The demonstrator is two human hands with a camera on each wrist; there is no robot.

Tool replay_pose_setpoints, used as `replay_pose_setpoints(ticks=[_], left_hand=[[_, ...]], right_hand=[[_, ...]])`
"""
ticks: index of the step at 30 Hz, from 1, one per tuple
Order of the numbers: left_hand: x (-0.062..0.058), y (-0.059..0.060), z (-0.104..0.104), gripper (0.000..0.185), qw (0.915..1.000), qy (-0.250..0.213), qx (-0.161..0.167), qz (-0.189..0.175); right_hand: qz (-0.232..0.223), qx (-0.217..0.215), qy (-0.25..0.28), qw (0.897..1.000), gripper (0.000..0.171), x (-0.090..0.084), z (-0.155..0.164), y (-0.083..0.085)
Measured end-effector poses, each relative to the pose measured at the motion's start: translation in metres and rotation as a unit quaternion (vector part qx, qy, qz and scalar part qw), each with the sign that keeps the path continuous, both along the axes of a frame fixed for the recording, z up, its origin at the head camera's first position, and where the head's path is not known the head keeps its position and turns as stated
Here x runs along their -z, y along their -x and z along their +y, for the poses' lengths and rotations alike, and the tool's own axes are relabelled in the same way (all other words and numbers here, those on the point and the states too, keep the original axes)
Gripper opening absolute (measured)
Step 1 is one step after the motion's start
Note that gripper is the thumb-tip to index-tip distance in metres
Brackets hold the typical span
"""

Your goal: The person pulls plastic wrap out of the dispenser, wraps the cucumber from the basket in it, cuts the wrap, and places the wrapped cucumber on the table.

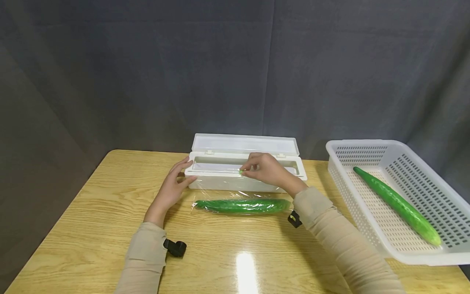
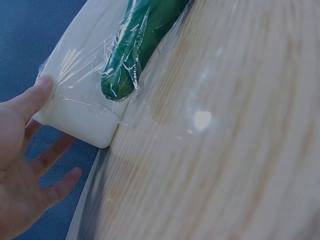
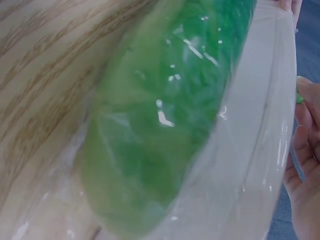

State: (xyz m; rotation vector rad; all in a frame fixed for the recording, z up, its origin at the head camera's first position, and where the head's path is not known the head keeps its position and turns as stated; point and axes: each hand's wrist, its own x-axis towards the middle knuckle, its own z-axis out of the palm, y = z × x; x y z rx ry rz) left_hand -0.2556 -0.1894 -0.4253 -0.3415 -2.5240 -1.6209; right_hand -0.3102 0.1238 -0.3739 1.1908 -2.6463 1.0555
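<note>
Now my left hand (image 1: pixel 169 192), fingers spread, steadies the wrap dispenser (image 1: pixel 245 163)'s left end; my right hand (image 1: pixel 265 168) pinches its green slider (image 1: pixel 241 172), which I should slide evenly to cut film over the near cucumber (image 1: pixel 242 205) on the tabletop (image 1: pixel 110 228)

No text, label, brand, number or sign can be read in any of the three views. The white cling film dispenser (image 1: pixel 245 165) under the right hand (image 1: pixel 269 169) has plain, unmarked walls and lid. The film-covered cucumber (image 1: pixel 242 205) just in front of both hands carries no sticker, and neither does the white basket (image 1: pixel 367 220) well off to the right of the right hand. The wooden table (image 1: pixel 92 228) shows only grain.
</note>
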Motion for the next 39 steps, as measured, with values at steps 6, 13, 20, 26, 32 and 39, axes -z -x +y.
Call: replay_pose_setpoints(ticks=[6, 13, 20, 26, 32, 39], left_hand=[[-0.001, -0.001, 0.0, 0.053, 1.0, 0.001, -0.004, -0.004], [0.0, 0.0, 0.001, 0.052, 0.9999, 0.001, -0.006, -0.01], [0.001, -0.001, 0.002, 0.053, 0.9999, 0.004, -0.001, -0.01], [0.001, -0.001, 0.003, 0.053, 0.9999, 0.004, 0.001, -0.011], [0.003, -0.001, 0.002, 0.052, 0.9998, 0.007, -0.003, -0.019], [0.0, 0.0, 0.002, 0.053, 0.9997, 0.012, -0.002, -0.02]], right_hand=[[0.007, 0.006, 0.002, 1.0, 0.007, 0.002, 0.001, -0.001], [0.006, 0.011, 0.007, 1.0, 0.008, 0.004, 0.002, -0.001], [0.006, 0.013, 0.005, 1.0, 0.009, 0.004, 0.005, -0.003], [0.006, 0.014, 0.005, 1.0, 0.009, 0.004, 0.008, -0.004], [0.013, 0.009, 0.005, 1.0, 0.008, 0.005, 0.009, -0.004], [0.023, 0.012, 0.009, 1.0, 0.009, 0.007, 0.011, -0.004]])
